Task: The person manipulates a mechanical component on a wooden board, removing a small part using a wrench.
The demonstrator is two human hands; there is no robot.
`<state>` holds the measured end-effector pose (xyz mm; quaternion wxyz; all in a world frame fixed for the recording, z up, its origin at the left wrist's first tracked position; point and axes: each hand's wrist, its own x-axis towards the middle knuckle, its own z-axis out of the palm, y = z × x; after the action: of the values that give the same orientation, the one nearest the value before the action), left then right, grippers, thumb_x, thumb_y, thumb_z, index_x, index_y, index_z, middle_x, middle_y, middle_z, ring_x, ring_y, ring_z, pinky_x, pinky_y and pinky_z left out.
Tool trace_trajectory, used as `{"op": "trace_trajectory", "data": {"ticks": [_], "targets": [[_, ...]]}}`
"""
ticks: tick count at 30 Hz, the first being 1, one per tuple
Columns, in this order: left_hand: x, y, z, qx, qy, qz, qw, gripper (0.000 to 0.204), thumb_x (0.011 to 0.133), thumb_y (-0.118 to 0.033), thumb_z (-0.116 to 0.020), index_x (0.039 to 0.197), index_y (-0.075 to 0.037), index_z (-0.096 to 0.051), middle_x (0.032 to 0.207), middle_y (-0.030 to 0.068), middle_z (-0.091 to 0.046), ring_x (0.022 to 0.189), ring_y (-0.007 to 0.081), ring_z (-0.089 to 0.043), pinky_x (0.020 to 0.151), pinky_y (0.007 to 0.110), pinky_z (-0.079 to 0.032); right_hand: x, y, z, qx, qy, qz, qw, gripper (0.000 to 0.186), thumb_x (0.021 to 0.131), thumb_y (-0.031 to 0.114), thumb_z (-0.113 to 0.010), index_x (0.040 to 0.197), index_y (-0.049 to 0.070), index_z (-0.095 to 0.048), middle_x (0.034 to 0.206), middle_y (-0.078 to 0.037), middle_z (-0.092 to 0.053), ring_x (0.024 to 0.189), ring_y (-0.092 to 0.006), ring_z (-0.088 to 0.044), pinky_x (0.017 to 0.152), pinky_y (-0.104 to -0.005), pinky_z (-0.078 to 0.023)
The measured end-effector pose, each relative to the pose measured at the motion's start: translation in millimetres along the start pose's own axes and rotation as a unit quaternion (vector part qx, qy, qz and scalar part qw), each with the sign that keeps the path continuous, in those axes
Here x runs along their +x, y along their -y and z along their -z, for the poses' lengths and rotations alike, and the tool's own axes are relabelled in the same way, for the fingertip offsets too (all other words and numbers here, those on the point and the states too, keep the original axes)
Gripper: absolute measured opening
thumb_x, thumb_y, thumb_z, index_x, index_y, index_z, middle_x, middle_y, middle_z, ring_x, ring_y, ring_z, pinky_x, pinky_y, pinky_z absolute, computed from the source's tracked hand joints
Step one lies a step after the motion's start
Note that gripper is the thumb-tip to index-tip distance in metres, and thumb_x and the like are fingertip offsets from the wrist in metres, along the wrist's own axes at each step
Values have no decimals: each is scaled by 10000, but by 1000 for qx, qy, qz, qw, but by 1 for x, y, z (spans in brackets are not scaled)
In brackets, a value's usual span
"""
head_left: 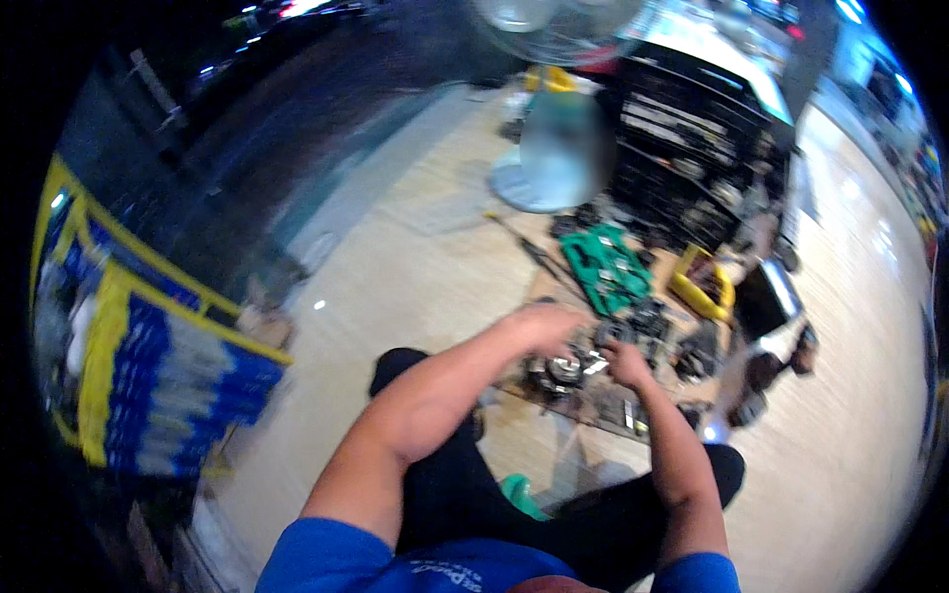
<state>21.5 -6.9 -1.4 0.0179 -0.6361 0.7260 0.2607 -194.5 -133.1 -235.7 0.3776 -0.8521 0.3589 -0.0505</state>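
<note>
My left hand [554, 331] reaches over metal parts on a worn board [534, 388], its fingers blurred. My right hand [623, 364] is closed beside it, around something small and indistinct near a shiny metal piece [595, 364]. A round metal assembly [563, 374] lies just below my left hand, with dark greasy parts [647, 326] beyond my right hand. Above them is an open green tool case [603, 267] holding small pieces. A yellow loop-shaped item [704, 285] and a dark rectangular object [766, 296] sit at the right.
A large dark opened machine [682, 148] stands beyond, beside a fan [554, 20] and a blurred pale round object [524, 183]. A long dark tool [534, 252] lies on the tiled floor [386, 247]. A yellow-framed blue striped rack [178, 385] stands left.
</note>
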Motion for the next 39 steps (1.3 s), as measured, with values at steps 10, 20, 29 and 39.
{"op": "trace_trajectory", "data": {"ticks": [10,20,29,39], "targets": [[10,11,-14,-4,5,9,1000,635,793,-309,-775,1314,-93,-482,1225,221,-591,1135,396,-573,921,456,-481,-17,35,37,-71,128,96,984,608,785,149,-687,1362,55,-517,1164,-218,-656,1057,-366,-632,907,-437,-496],[3,11,-11,4,22,19,1000,679,805,-338,-764,1360,-92,-459,1245,195,-586,1147,367,-577,930,440,-487,-15,50,35,-163,86,5,983,502,862,487,-659,1076,34,-652,1005,-234,-677,958,-415,-639,832,-487,-509],[4,13,-12,8,16,17,1000,676,807,-350,-761,1356,-89,-465,1247,182,-590,1148,351,-583,926,433,-494,-10,54,24,-119,7,-87,989,587,903,559,-555,897,-8,-702,939,-267,-672,920,-421,-652,816,-494,-520],[10,11,-14,14,7,5,1000,674,805,-348,-765,1352,-81,-474,1261,188,-584,1155,352,-580,926,436,-494,8,9,-3,116,-91,-180,973,445,911,383,-566,1012,-40,-663,1032,-294,-651,1002,-443,-621,888,-497,-484]]}}
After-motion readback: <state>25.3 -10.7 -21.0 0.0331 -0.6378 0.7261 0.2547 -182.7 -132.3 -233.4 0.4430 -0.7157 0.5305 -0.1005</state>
